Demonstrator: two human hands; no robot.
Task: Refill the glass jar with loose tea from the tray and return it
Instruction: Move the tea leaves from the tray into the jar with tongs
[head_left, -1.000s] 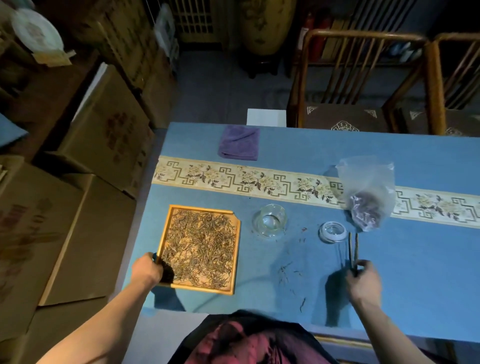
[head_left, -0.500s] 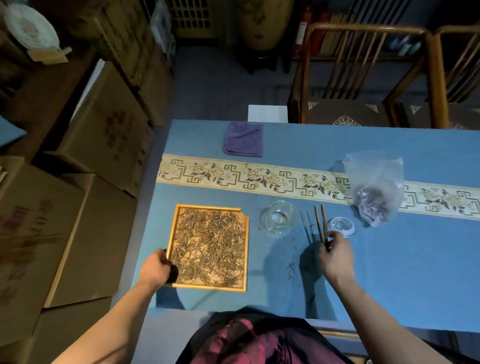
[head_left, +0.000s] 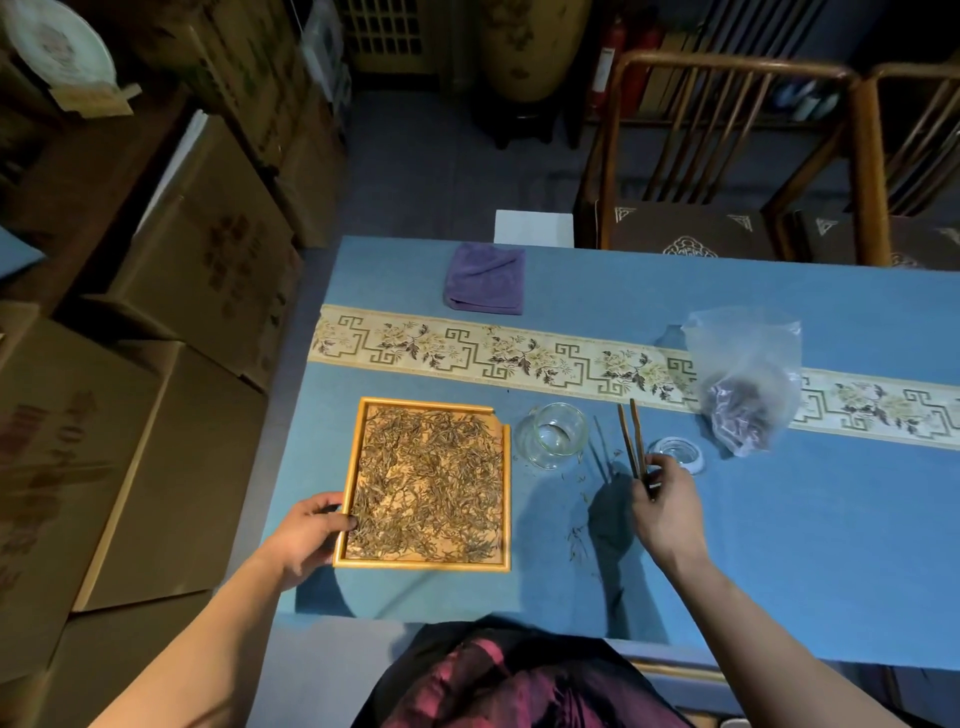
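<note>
Here, closest to the person, the left hand (head_left: 306, 535) grips the near left edge of the wooden tray (head_left: 501, 499), thumb over the rim, at the bench's (head_left: 805, 545) near left corner. Loose tea (head_left: 426, 483) covers the tray floor. The right hand (head_left: 667, 512) pinches a pair of dark wooden tongs (head_left: 631, 441) by their near end, tips pointing away and raised over the blue cloth. A few stray leaves (head_left: 576, 540) lie between the tray and that hand. Just beyond the tray's far right corner stands the open glass jar (head_left: 553, 435), upright and seemingly empty. Its lid (head_left: 678, 453) rests to the right, just beyond the right hand. Farther off, a clear plastic bag (head_left: 745, 379) of dark leaves sits on the patterned runner (head_left: 467, 353). A folded purple cloth (head_left: 485, 278) lies near the far edge.
</note>
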